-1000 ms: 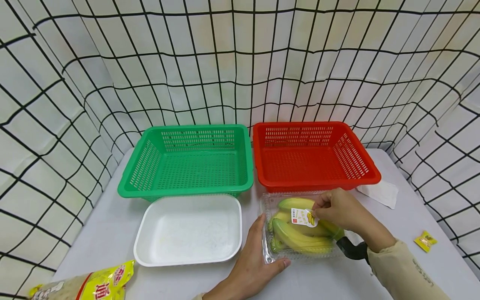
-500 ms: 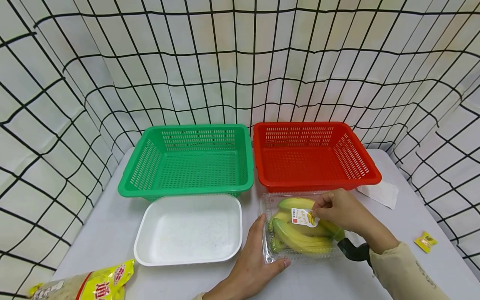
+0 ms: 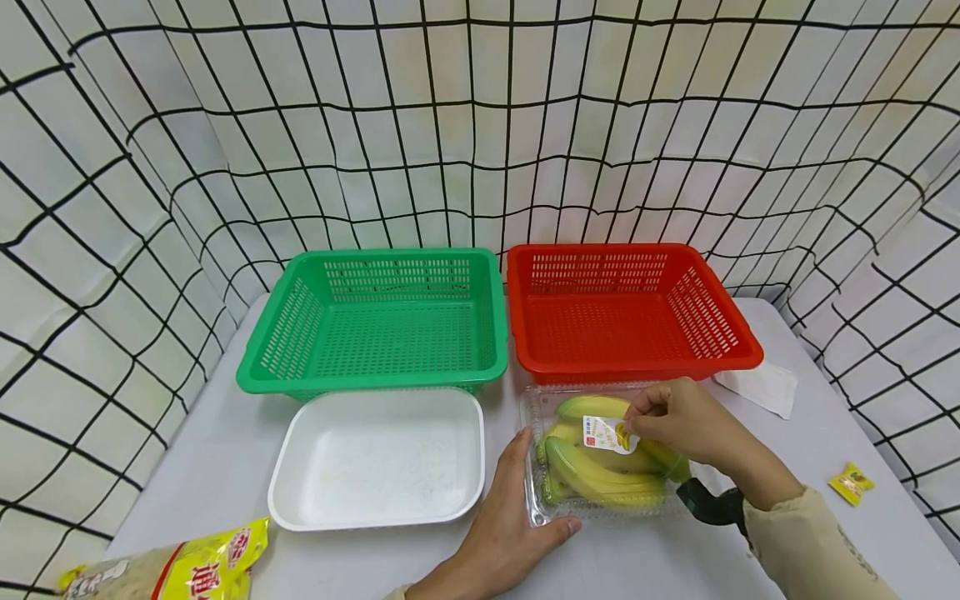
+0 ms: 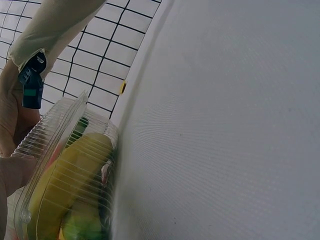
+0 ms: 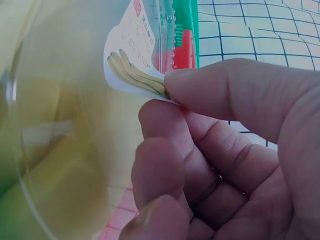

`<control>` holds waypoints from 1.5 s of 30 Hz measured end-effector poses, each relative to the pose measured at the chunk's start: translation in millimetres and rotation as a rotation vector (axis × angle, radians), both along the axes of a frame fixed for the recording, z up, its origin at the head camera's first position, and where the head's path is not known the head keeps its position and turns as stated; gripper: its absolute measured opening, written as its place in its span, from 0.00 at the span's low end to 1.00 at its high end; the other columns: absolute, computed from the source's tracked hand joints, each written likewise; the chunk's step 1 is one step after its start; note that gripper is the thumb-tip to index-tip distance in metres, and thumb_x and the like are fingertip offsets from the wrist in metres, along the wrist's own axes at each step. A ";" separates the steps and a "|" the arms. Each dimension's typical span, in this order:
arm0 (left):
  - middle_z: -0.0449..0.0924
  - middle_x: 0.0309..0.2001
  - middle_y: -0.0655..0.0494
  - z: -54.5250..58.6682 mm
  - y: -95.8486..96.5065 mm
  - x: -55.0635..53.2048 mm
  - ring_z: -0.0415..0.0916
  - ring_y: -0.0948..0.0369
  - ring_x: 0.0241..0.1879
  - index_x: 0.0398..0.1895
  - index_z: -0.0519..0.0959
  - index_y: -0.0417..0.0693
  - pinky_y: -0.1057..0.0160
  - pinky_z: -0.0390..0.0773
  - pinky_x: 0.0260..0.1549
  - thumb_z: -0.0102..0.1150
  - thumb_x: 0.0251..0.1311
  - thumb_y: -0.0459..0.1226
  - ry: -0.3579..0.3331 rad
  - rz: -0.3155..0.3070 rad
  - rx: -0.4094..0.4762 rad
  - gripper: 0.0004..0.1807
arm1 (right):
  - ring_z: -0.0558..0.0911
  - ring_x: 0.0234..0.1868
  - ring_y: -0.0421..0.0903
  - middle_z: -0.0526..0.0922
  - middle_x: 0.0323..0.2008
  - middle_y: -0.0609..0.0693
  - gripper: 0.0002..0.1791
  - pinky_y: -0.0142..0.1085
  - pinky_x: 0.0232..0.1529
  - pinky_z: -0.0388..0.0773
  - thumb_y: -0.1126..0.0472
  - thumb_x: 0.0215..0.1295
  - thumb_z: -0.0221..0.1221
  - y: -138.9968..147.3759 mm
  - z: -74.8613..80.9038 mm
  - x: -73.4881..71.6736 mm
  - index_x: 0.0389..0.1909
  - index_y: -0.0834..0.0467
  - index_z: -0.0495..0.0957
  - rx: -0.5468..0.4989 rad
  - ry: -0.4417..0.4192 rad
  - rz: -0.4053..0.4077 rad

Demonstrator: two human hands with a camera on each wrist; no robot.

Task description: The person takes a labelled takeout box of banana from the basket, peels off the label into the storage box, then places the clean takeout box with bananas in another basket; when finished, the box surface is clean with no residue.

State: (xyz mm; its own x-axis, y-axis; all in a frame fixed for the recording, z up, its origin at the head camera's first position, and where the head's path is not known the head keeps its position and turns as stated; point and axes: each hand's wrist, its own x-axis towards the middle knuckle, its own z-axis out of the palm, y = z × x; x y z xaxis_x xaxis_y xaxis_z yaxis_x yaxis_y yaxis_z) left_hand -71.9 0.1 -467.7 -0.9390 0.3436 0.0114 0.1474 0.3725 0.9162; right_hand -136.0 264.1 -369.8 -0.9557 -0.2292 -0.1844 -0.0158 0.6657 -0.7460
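A clear plastic clamshell box with yellow-green bananas inside lies in front of the red basket. On its lid is a white sticker label with a banana picture. My right hand pinches the label's right end between thumb and index finger; in the right wrist view that end of the label curves up toward the thumb. My left hand rests against the box's front left corner, fingers straight along the left side and thumb along the front. The left wrist view shows the bananas through the ribbed wall.
Behind stand a green basket and a red basket. A white tray lies left of the box, with a yellow printed bag at front left. A small yellow packet and white tissue lie right. Black netting surrounds the table.
My right wrist and sleeve have shifted slightly to the right, while the fingers keep their pinch on the label. The left hand and the box have stayed in place.
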 end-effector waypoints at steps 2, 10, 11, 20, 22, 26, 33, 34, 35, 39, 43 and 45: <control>0.50 0.82 0.53 -0.1 0.1 -0.1 0.55 0.53 0.78 0.85 0.44 0.51 0.41 0.58 0.75 0.77 0.55 0.50 -0.002 0.001 -0.002 0.62 | 0.75 0.32 0.46 0.84 0.27 0.49 0.04 0.31 0.28 0.72 0.62 0.66 0.69 -0.3 0.6 0.4 0.33 0.59 0.88 -0.004 -0.004 0.001; 0.51 0.82 0.52 0.0 0.4 -0.4 0.56 0.52 0.77 0.85 0.44 0.51 0.41 0.59 0.75 0.77 0.55 0.50 0.002 0.002 -0.007 0.63 | 0.73 0.31 0.44 0.84 0.27 0.50 0.04 0.31 0.26 0.68 0.62 0.67 0.69 -0.2 3.1 1.6 0.34 0.59 0.88 -0.015 -0.010 0.012; 0.50 0.82 0.52 0.2 0.5 -0.5 0.56 0.53 0.77 0.85 0.44 0.51 0.41 0.59 0.75 0.77 0.55 0.50 0.000 0.002 -0.008 0.63 | 0.73 0.31 0.44 0.84 0.27 0.50 0.05 0.31 0.26 0.68 0.62 0.67 0.69 -0.2 3.4 1.8 0.34 0.59 0.87 -0.018 -0.012 0.012; 0.49 0.83 0.54 1.5 0.7 -1.0 0.54 0.55 0.78 0.86 0.43 0.52 0.43 0.57 0.76 0.77 0.54 0.48 -0.030 -0.002 -0.006 0.64 | 0.73 0.32 0.44 0.84 0.28 0.50 0.05 0.32 0.27 0.70 0.61 0.67 0.69 -0.7 5.2 3.4 0.35 0.59 0.87 -0.026 -0.020 0.008; 0.49 0.83 0.54 1.5 0.7 -1.3 0.53 0.55 0.78 0.86 0.43 0.52 0.43 0.57 0.76 0.77 0.54 0.48 -0.030 -0.003 -0.005 0.64 | 0.74 0.32 0.45 0.84 0.28 0.50 0.05 0.32 0.27 0.71 0.61 0.67 0.69 -0.7 5.8 3.9 0.35 0.59 0.87 -0.027 -0.018 0.009; 0.48 0.83 0.54 1.5 0.6 -1.8 0.53 0.54 0.78 0.86 0.43 0.53 0.42 0.57 0.76 0.77 0.54 0.49 -0.031 -0.007 -0.007 0.64 | 0.74 0.33 0.45 0.84 0.29 0.49 0.04 0.32 0.27 0.71 0.61 0.68 0.68 -0.4 6.9 4.7 0.36 0.58 0.87 -0.025 -0.013 0.010; 0.49 0.83 0.55 1.9 0.4 -0.6 0.54 0.55 0.78 0.85 0.43 0.52 0.44 0.57 0.76 0.77 0.54 0.48 -0.005 -0.012 -0.003 0.63 | 0.73 0.32 0.44 0.84 0.29 0.49 0.04 0.32 0.27 0.71 0.61 0.68 0.68 -0.1 8.7 6.2 0.36 0.58 0.88 -0.025 -0.018 0.005; 0.49 0.83 0.55 1.9 0.4 -0.4 0.54 0.55 0.78 0.85 0.43 0.52 0.45 0.57 0.76 0.77 0.55 0.48 -0.001 -0.013 -0.001 0.63 | 0.73 0.32 0.44 0.84 0.29 0.50 0.04 0.32 0.27 0.71 0.61 0.68 0.68 0.0 9.0 6.4 0.36 0.58 0.88 -0.027 -0.018 0.005; 0.49 0.83 0.55 1.8 0.4 -0.3 0.54 0.56 0.78 0.85 0.43 0.51 0.45 0.57 0.76 0.76 0.55 0.47 0.003 -0.014 0.000 0.63 | 0.73 0.31 0.44 0.84 0.29 0.50 0.04 0.32 0.26 0.70 0.61 0.68 0.68 0.1 9.4 6.5 0.36 0.58 0.88 -0.030 -0.019 0.005; 0.49 0.83 0.55 1.7 0.4 0.3 0.54 0.55 0.78 0.85 0.43 0.51 0.45 0.57 0.76 0.77 0.55 0.47 0.007 -0.012 0.006 0.63 | 0.72 0.29 0.44 0.84 0.29 0.51 0.05 0.32 0.25 0.69 0.60 0.69 0.67 0.1 10.9 6.9 0.37 0.58 0.88 -0.040 -0.023 0.009; 0.48 0.83 0.55 1.6 0.3 0.5 0.54 0.55 0.78 0.86 0.43 0.52 0.44 0.57 0.76 0.77 0.55 0.47 0.002 -0.011 0.009 0.63 | 0.72 0.29 0.44 0.84 0.29 0.51 0.05 0.32 0.24 0.69 0.60 0.69 0.67 -1.2 13.1 7.3 0.37 0.58 0.88 -0.043 -0.027 0.012; 0.48 0.83 0.55 1.5 0.3 0.6 0.53 0.55 0.78 0.86 0.42 0.52 0.44 0.57 0.76 0.77 0.55 0.47 -0.003 -0.010 0.007 0.63 | 0.73 0.28 0.44 0.84 0.29 0.51 0.05 0.32 0.24 0.70 0.60 0.68 0.67 -2.1 14.4 7.5 0.36 0.58 0.88 -0.037 -0.027 0.008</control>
